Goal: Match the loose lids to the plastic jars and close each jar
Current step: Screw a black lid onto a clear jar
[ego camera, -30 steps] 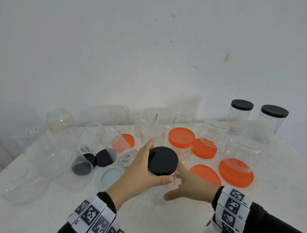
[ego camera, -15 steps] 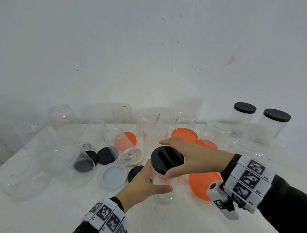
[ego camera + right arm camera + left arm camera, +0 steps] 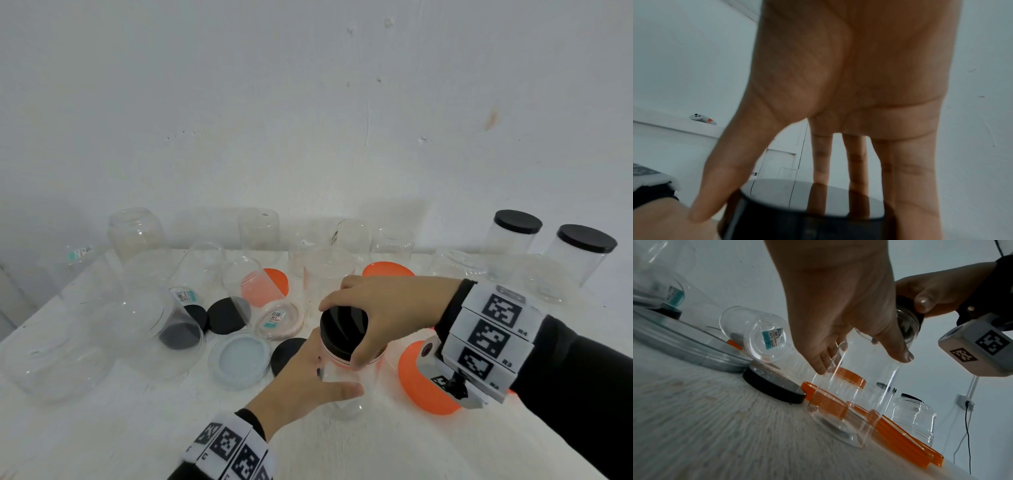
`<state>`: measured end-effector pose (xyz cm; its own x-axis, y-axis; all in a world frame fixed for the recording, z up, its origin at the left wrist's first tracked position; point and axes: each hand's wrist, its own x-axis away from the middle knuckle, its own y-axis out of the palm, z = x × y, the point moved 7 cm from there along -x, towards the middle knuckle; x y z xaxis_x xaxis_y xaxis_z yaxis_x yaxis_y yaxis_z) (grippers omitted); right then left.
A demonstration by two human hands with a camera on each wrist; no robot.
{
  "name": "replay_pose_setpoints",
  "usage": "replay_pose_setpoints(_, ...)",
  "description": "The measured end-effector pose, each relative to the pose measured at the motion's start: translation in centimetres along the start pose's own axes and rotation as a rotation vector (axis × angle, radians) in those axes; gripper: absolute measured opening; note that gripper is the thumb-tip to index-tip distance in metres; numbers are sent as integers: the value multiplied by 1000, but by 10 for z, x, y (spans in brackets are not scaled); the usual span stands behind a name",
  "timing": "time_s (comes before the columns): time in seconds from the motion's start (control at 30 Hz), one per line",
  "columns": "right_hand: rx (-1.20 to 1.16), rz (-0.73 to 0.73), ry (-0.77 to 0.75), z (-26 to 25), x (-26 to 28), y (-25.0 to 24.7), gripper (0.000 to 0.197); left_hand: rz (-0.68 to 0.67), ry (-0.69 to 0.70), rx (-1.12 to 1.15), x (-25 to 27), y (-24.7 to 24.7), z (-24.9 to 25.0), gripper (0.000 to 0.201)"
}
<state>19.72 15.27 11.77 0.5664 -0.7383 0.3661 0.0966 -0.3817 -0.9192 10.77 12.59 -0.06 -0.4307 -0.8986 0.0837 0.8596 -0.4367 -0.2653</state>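
My left hand [image 3: 301,380] grips the clear jar [image 3: 855,395]; right hand [image 3: 387,308], at three o'clock, clamps its black lid [image 3: 342,329].

Printed on right wristband [image 3: 493,334] beside square black-and-white codes: R4, R3, and lower down what looks like R2. On left wristband [image 3: 229,448], more such codes, a small C under one. On camera housing [image 3: 980,345], two codes, no letters. On price sticker [image 3: 772,337], stuck to base of lying jar [image 3: 756,331]: "2 10", "2.00", and a line ending in PRICE; rest too small. Teal sticker [image 3: 675,294] on another jar [image 3: 657,287]: digits, not legible.
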Motion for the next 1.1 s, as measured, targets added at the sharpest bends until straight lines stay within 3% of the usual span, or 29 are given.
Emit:
replay_pose_setpoints(0.37, 28, 92, -39, -3, 2, 0, 74, -8, 5, -14, 0, 0, -1, 75)
replay_pose_setpoints(0.93, -28, -51, -185, -7, 2, 0, 77, -81, 38, 23, 0, 2, 8, 72)
replay_pose_setpoints(1.1, 0, -35, -202, -9, 3, -3, 75, -86, 25, 28, 2, 2, 8, 70)
